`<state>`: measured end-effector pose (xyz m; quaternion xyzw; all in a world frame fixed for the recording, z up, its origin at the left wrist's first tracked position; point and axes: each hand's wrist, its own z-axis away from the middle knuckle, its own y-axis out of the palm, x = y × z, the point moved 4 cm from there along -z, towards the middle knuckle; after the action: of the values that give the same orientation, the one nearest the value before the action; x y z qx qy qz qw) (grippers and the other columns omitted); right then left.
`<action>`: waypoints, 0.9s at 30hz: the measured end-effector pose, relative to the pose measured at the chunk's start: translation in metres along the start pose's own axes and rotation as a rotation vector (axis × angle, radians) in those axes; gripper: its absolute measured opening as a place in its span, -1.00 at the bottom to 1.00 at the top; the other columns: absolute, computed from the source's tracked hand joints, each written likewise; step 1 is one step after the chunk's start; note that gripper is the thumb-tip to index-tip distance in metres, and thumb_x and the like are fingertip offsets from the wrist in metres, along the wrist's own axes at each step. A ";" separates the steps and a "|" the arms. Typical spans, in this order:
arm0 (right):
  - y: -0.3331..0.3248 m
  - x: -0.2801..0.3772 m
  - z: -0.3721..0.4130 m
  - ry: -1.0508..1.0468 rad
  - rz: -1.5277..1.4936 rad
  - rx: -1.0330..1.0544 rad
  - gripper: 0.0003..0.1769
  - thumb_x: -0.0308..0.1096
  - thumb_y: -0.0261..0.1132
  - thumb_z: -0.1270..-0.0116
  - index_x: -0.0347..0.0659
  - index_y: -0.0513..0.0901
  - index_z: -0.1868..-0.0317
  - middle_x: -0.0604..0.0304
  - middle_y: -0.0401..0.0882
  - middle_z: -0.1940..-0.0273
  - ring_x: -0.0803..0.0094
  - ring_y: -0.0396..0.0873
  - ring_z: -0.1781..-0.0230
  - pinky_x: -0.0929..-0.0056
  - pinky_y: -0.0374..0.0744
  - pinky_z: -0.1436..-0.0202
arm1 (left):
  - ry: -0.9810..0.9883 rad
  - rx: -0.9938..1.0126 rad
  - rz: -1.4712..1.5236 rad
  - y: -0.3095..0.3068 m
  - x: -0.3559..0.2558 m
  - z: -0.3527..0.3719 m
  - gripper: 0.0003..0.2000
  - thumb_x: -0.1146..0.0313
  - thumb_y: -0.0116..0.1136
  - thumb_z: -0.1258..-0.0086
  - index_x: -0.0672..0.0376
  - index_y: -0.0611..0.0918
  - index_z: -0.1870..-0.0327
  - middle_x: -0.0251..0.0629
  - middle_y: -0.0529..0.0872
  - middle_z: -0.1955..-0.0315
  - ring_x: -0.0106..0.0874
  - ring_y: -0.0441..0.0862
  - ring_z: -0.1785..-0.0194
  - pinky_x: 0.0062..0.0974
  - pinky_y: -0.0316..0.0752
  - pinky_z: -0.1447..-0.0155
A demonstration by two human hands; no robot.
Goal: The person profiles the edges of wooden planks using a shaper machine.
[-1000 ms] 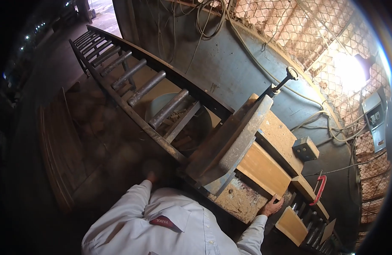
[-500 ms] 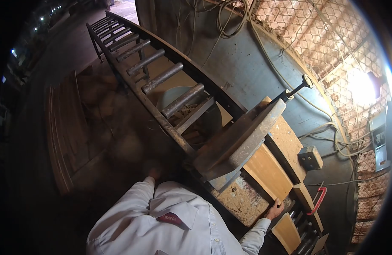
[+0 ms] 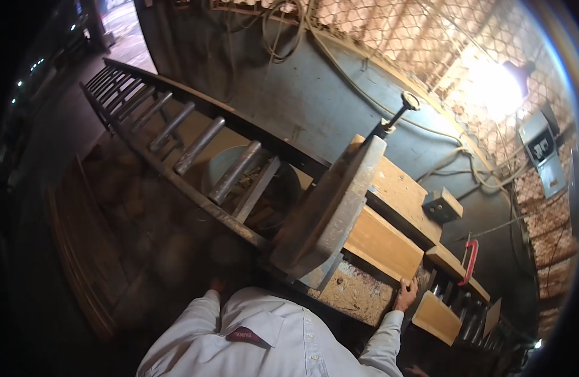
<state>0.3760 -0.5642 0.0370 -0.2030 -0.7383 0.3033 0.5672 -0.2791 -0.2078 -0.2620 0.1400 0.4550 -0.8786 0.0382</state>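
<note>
My right hand (image 3: 405,295) is at the near end of a wooden board (image 3: 383,244), its fingers up and apart against the board's end. The board lies flat on the machine's bed (image 3: 355,290), which is strewn with sawdust. Its far end runs under the grey metal housing (image 3: 346,207) of the machine. My left hand (image 3: 219,285) hangs low in shadow beside my body, near no object I can make out; its fingers are too dark to read. A second wooden board (image 3: 437,319) rests on rollers just right of my right hand.
Beyond the machine stretches a long roller stand (image 3: 201,144), with a round tub (image 3: 223,169) of wood scraps beneath. A red clamp (image 3: 469,261) grips a wooden strip (image 3: 456,270). A switch box (image 3: 443,205) stands beside the bed. Stacked planks (image 3: 82,251) lie at left; a lamp (image 3: 497,88) glows upper right.
My view has turned, so the machine and roller stand appear further left. My right hand stays at the board's end, its fingers now more upright. The left hand remains low in shadow.
</note>
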 end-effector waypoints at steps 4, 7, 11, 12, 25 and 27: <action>0.014 0.034 0.016 -0.004 -0.120 0.070 -0.54 -0.36 0.43 -0.20 -0.36 0.63 -0.09 -0.03 0.46 -0.29 0.14 0.36 -0.34 0.30 0.32 -0.38 | 0.051 0.074 0.026 0.008 -0.013 -0.026 -0.41 -0.23 0.04 -0.31 0.17 0.71 0.03 0.12 0.65 -0.03 0.06 0.60 -0.11 -0.03 0.47 -0.20; 0.033 0.048 0.032 -0.020 0.001 0.002 -0.57 -0.36 0.44 -0.19 -0.34 0.65 -0.06 -0.02 0.47 -0.27 0.12 0.37 -0.33 0.30 0.34 -0.36 | 0.178 0.042 0.045 0.017 -0.031 -0.048 -0.42 -0.22 0.05 -0.31 0.17 0.71 0.02 0.13 0.65 -0.03 0.06 0.60 -0.10 -0.04 0.48 -0.20; 0.053 0.046 0.046 0.145 -0.180 -0.078 -0.48 -0.36 0.45 -0.21 -0.37 0.57 -0.15 -0.04 0.50 -0.22 0.15 0.41 -0.28 0.29 0.40 -0.31 | 0.334 -0.048 0.075 0.001 -0.071 -0.047 -0.42 -0.21 0.06 -0.31 0.18 0.70 0.02 0.13 0.65 -0.03 0.05 0.60 -0.09 -0.05 0.48 -0.19; 0.055 0.045 0.052 0.221 -0.320 -0.102 -0.46 -0.36 0.45 -0.21 -0.38 0.54 -0.18 -0.04 0.49 -0.21 0.17 0.43 -0.26 0.29 0.41 -0.30 | 0.349 -0.069 0.095 -0.007 -0.078 -0.042 -0.42 -0.20 0.06 -0.31 0.19 0.70 0.01 0.13 0.65 -0.03 0.05 0.60 -0.09 -0.05 0.48 -0.19; 0.167 0.098 0.078 1.080 -1.348 0.175 -0.46 -0.09 0.41 -0.31 -0.06 0.47 -0.22 0.17 0.49 -0.16 0.30 0.40 -0.18 0.19 0.38 -0.35 | 0.049 0.089 0.121 0.025 0.000 0.032 -0.52 -0.07 0.10 -0.29 0.24 0.74 0.17 0.17 0.68 0.11 0.10 0.62 -0.02 -0.04 0.51 -0.14; 0.185 0.072 0.076 1.097 -1.349 0.143 -0.44 -0.07 0.43 -0.28 -0.08 0.48 -0.21 0.17 0.55 -0.07 0.29 0.50 0.01 0.21 0.43 -0.29 | 0.059 0.127 0.108 0.033 0.012 0.039 -0.54 -0.06 0.10 -0.30 0.22 0.74 0.19 0.17 0.69 0.14 0.11 0.63 0.01 -0.03 0.52 -0.10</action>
<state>0.2749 -0.3989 -0.0501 0.1962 -0.3030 -0.1922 0.9126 -0.2919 -0.2578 -0.2701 0.1921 0.3913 -0.8978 0.0631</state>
